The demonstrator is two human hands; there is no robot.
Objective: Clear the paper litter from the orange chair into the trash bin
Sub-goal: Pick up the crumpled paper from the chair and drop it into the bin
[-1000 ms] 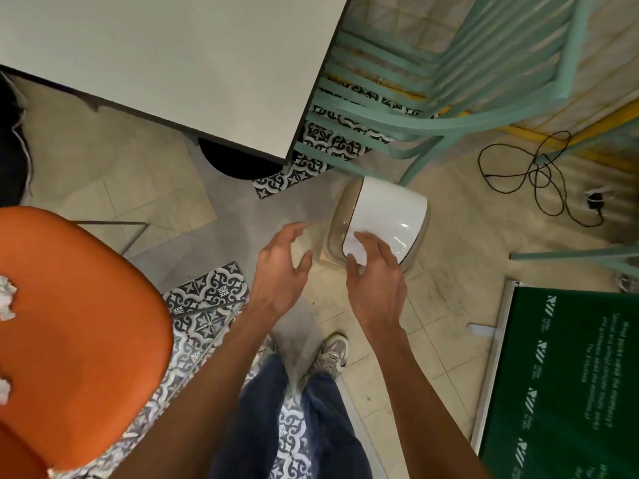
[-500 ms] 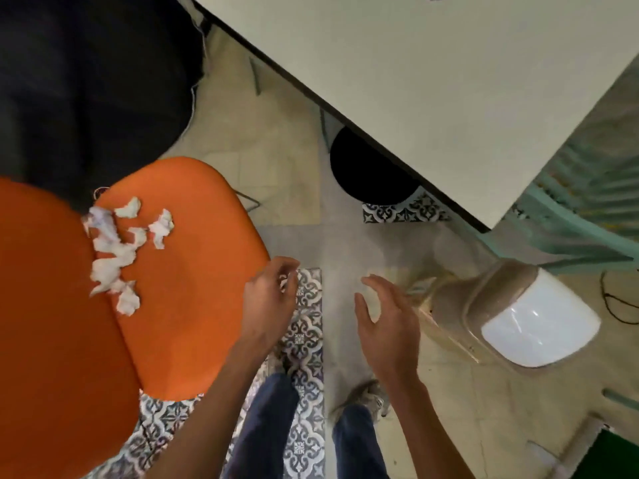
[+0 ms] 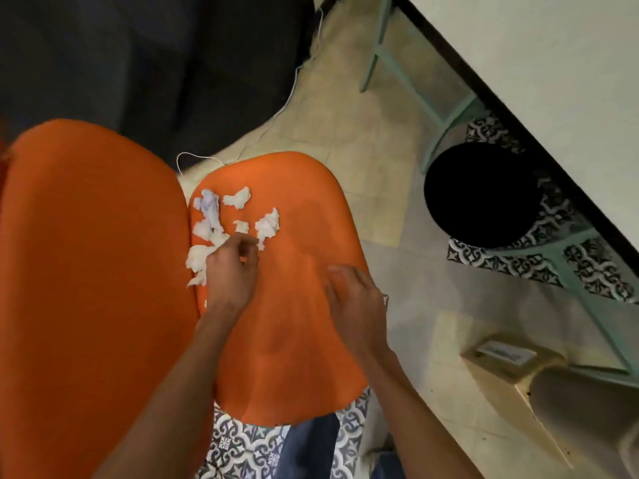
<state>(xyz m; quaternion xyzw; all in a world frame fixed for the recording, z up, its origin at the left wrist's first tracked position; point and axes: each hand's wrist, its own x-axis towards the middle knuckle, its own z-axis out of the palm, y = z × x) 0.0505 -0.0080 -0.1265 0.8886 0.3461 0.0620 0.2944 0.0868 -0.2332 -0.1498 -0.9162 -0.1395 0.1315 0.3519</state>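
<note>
Paper litter at left hand

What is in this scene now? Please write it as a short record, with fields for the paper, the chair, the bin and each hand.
paper scraps: white, crumpled, several, on the left side of the seat
orange chair: holds all the visible scraps
left hand: over the scraps, fingers curled; a pinch cannot be told
right hand: over the seat's right edge, fingers relaxed, holding nothing
trash bin: on the floor, right of the chair
</note>
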